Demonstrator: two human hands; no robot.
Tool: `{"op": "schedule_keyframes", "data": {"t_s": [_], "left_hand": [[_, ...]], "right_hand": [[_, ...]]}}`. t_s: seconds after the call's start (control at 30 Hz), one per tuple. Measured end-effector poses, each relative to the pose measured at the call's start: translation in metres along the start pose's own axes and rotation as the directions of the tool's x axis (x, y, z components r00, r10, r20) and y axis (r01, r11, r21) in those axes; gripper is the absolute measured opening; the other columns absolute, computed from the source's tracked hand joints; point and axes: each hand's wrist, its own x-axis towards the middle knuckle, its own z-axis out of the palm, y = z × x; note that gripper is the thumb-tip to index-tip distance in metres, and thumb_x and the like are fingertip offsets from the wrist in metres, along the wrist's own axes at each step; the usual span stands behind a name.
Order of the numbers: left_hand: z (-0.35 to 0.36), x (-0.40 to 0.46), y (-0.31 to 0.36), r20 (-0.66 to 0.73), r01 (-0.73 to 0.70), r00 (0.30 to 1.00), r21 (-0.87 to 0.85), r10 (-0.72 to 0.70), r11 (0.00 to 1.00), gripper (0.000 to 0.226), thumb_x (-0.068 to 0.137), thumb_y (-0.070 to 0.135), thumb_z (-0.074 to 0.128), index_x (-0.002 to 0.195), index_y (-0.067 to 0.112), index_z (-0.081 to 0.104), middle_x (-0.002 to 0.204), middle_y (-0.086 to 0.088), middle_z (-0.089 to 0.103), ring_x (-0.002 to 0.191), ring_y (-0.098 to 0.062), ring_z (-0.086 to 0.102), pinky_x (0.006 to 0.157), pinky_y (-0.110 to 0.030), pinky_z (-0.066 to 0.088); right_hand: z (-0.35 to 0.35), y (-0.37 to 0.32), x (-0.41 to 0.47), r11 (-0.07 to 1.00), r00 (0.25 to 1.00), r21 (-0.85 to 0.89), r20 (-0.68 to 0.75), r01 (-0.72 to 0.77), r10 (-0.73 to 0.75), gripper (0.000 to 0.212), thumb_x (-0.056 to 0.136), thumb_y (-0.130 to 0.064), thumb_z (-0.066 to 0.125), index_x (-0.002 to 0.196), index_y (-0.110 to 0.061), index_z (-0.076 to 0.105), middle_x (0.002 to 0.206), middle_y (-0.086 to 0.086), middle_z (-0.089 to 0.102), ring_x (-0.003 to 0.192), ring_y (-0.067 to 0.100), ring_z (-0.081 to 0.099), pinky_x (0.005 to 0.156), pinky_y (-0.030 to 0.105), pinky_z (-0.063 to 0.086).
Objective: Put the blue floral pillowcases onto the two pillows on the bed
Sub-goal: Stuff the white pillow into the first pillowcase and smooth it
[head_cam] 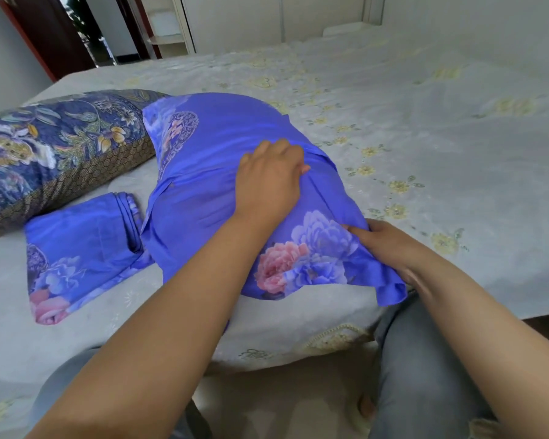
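Note:
A pillow wrapped in a blue floral pillowcase (210, 172) lies on the bed in front of me. My left hand (270, 179) lies on top of it, fingertips tucked in at the overlapping fabric flap. My right hand (384, 245) pinches the pillowcase's near right edge beside the printed pink and lilac flowers. A second blue floral pillowcase (80, 248) lies folded flat at the left. Behind it rests a second pillow (54, 153) in a dark navy patterned cover.
The bed's pale grey sheet (425, 137) with yellow flowers spreads wide to the right and back. My knees in grey trousers (419, 359) press at the bed's near edge. A dark red door frame (45, 36) and white wardrobe (267, 17) stand beyond.

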Motion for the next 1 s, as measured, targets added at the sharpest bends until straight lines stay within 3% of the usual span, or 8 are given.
{"op": "schedule_keyframes", "data": {"t_s": [0.17, 0.33, 0.43, 0.57, 0.67, 0.77, 0.87, 1.0], "left_hand": [[0.007, 0.005, -0.017, 0.064, 0.320, 0.947, -0.171, -0.314, 0.932, 0.022, 0.093, 0.033, 0.053, 0.088, 0.012, 0.055, 0.093, -0.005, 0.058, 0.084, -0.028, 0.054, 0.062, -0.031, 0.032], [-0.015, -0.002, -0.024, 0.279, 0.311, 0.936, -0.377, -0.213, 0.873, 0.015, 0.086, 0.034, 0.064, 0.082, 0.020, 0.059, 0.087, 0.002, 0.063, 0.087, -0.019, 0.057, 0.076, -0.033, 0.045], [-0.035, -0.039, -0.042, 0.024, 0.160, 0.987, -0.229, -0.158, 0.960, 0.017, 0.085, 0.036, 0.064, 0.090, 0.020, 0.062, 0.096, 0.001, 0.058, 0.092, -0.022, 0.051, 0.082, -0.033, 0.040], [-0.043, -0.109, -0.067, -0.228, 0.375, 0.848, -0.381, -0.479, 0.845, 0.018, 0.087, 0.030, 0.062, 0.097, 0.016, 0.057, 0.098, -0.002, 0.053, 0.090, -0.022, 0.051, 0.084, -0.032, 0.040], [-0.032, -0.155, -0.076, -0.106, 0.530, 0.690, -0.600, -0.716, 0.599, 0.017, 0.090, 0.034, 0.050, 0.101, 0.021, 0.049, 0.103, 0.001, 0.051, 0.088, -0.015, 0.052, 0.083, -0.039, 0.046], [-0.019, -0.182, -0.076, 0.042, 0.600, 0.685, -0.599, -0.727, 0.530, 0.028, 0.089, 0.032, 0.054, 0.113, 0.020, 0.051, 0.111, 0.003, 0.055, 0.095, -0.012, 0.054, 0.088, -0.033, 0.046], [-0.014, -0.187, -0.084, 0.092, 0.625, 0.714, -0.532, -0.694, 0.572, 0.032, 0.083, 0.023, 0.067, 0.112, 0.019, 0.055, 0.108, 0.006, 0.060, 0.093, -0.013, 0.057, 0.082, -0.027, 0.046], [-0.022, -0.170, -0.104, 0.070, 0.491, 0.866, -0.302, -0.494, 0.817, 0.013, 0.085, 0.025, 0.061, 0.078, 0.017, 0.054, 0.079, -0.001, 0.059, 0.078, -0.024, 0.053, 0.066, -0.032, 0.040]], "right_hand": [[-0.028, -0.027, 0.004, 0.805, 0.970, -0.592, -0.173, 0.035, -0.169, 0.035, 0.089, -0.043, 0.057, 0.081, -0.010, 0.062, 0.074, 0.006, 0.061, 0.071, 0.026, 0.056, 0.062, 0.031, 0.041], [-0.016, -0.017, 0.025, 0.485, 0.881, -0.849, -0.379, -0.209, -0.283, 0.025, 0.095, -0.035, 0.046, 0.096, -0.017, 0.062, 0.104, 0.010, 0.058, 0.096, 0.032, 0.054, 0.075, 0.034, 0.036], [-0.003, -0.009, 0.026, 0.506, 0.677, -0.842, -0.483, -0.187, -0.555, 0.035, 0.083, -0.005, 0.045, 0.114, -0.008, 0.062, 0.116, 0.019, 0.050, 0.100, 0.039, 0.048, 0.080, 0.043, 0.036], [0.052, -0.044, -0.013, 0.513, 0.344, -0.774, -0.398, 0.372, -0.850, 0.032, 0.083, -0.007, 0.052, 0.113, -0.008, 0.061, 0.109, 0.017, 0.054, 0.093, 0.035, 0.050, 0.079, 0.040, 0.040], [0.126, -0.055, -0.051, 0.263, 0.333, -0.714, -0.045, 0.649, -0.942, 0.022, 0.088, -0.026, 0.057, 0.101, -0.011, 0.064, 0.097, 0.009, 0.060, 0.087, 0.029, 0.055, 0.077, 0.035, 0.046], [0.167, -0.043, -0.047, 0.163, 0.393, -0.754, 0.135, 0.636, -0.910, 0.028, 0.086, -0.037, 0.057, 0.097, -0.014, 0.068, 0.096, 0.006, 0.063, 0.087, 0.027, 0.060, 0.078, 0.035, 0.047], [0.177, -0.035, -0.030, 0.193, 0.447, -0.787, 0.115, 0.586, -0.887, 0.030, 0.084, -0.037, 0.059, 0.102, -0.014, 0.067, 0.101, 0.008, 0.062, 0.093, 0.026, 0.058, 0.081, 0.035, 0.048], [0.177, -0.031, -0.028, 0.220, 0.478, -0.809, 0.085, 0.546, -0.874, 0.036, 0.071, -0.032, 0.076, 0.100, -0.014, 0.065, 0.104, 0.007, 0.061, 0.097, 0.019, 0.051, 0.073, 0.028, 0.046]]}}
